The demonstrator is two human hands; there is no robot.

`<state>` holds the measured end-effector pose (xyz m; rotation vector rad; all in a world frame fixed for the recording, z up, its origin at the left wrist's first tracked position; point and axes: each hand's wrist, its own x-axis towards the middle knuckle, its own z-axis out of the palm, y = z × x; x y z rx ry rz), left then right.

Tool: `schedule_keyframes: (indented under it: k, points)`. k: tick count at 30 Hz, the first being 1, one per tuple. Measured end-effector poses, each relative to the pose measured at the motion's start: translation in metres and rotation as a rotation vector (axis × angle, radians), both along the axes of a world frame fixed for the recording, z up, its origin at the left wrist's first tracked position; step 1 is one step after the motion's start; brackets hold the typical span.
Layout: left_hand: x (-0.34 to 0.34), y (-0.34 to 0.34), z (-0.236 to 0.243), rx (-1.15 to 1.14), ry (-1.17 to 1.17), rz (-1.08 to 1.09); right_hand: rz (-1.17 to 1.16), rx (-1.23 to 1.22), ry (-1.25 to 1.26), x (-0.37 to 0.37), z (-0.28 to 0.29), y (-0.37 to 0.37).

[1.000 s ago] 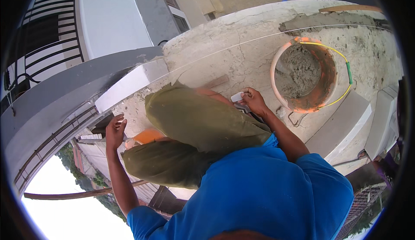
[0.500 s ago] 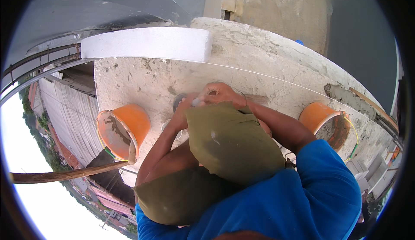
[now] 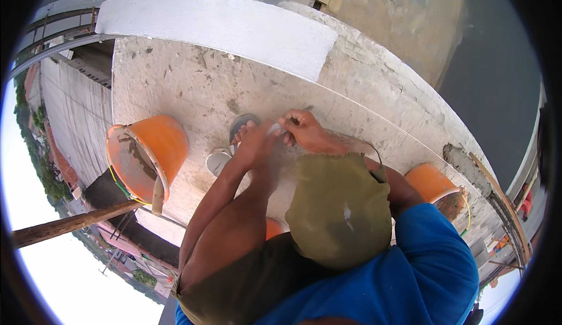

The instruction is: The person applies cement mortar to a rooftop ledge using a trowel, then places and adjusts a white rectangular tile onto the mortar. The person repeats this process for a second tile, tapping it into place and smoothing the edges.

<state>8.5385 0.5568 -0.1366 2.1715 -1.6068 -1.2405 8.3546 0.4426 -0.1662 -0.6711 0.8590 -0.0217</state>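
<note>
In front of my raised knees, my two hands are close together above the concrete slab. My right hand [image 3: 307, 130] is closed in a pinch, thumb and forefinger on a small pale, greyish piece [image 3: 274, 128] whose kind I cannot make out. The piece reaches across to my left hand [image 3: 256, 142], which is curled against its other end; some of those fingers are hidden. Just beyond the left fingers lies a dark round object [image 3: 243, 121], partly covered. A pale round container [image 3: 218, 160] stands on the slab beside my left forearm.
An orange bucket [image 3: 167, 143] smeared with mortar stands at the left, near a wooden pole [image 3: 82, 222]. Another orange bucket [image 3: 430, 180] is at the right. A long white block [image 3: 216, 29] lies beyond my hands along a taut string. The slab's left edge drops off toward roofs below.
The view has shifted, and the white block looks larger. My knees have moved apart, uncovering more of the dark object and pale container. Both hands remain together at the small pale piece.
</note>
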Motion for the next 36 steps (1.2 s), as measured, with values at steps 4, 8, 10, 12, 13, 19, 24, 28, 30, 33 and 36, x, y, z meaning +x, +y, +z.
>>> schedule_keyframes:
  k: [4, 8, 10, 12, 13, 19, 24, 28, 30, 33, 36]
  points:
    - [0.001, 0.009, -0.01, 0.066, -0.036, -0.006, -0.032, 0.02, 0.02, 0.005, 0.005, 0.003]
    - [-0.002, -0.009, 0.006, 0.048, 0.053, 0.07, 0.013, 0.011, 0.078, 0.007, -0.001, -0.008]
    - [-0.005, -0.007, 0.004, -0.01, 0.058, 0.157, -0.061, 0.01, 0.05, 0.011, 0.001, -0.011]
    - [-0.004, -0.009, 0.002, -0.006, 0.115, 0.262, -0.069, -0.006, 0.038, 0.014, 0.003, -0.015]
    - [-0.002, -0.012, 0.002, 0.032, 0.172, 0.324, -0.039, -0.018, 0.041, 0.013, 0.002, -0.018]
    - [0.001, -0.012, -0.002, 0.054, 0.183, 0.327, 0.26, -0.194, 0.1, 0.014, 0.018, -0.026]
    - [0.006, -0.017, 0.0, 0.174, 0.397, 0.379, 0.257, -0.499, 0.034, 0.011, -0.006, -0.013]
    - [0.008, -0.015, 0.002, 0.223, 0.443, 0.422, 0.15, -0.403, -0.034, 0.013, -0.015, 0.0]
    - [0.006, -0.012, 0.003, 0.195, 0.422, 0.406, 0.069, -0.256, -0.026, 0.015, -0.018, 0.007]
    - [0.001, -0.005, -0.003, 0.084, 0.409, 0.372, -0.021, 0.025, -0.009, 0.016, -0.016, 0.008]
    - [0.006, 0.005, -0.016, 0.109, 0.441, 0.463, 0.067, -0.039, -0.025, 0.013, -0.006, -0.005]
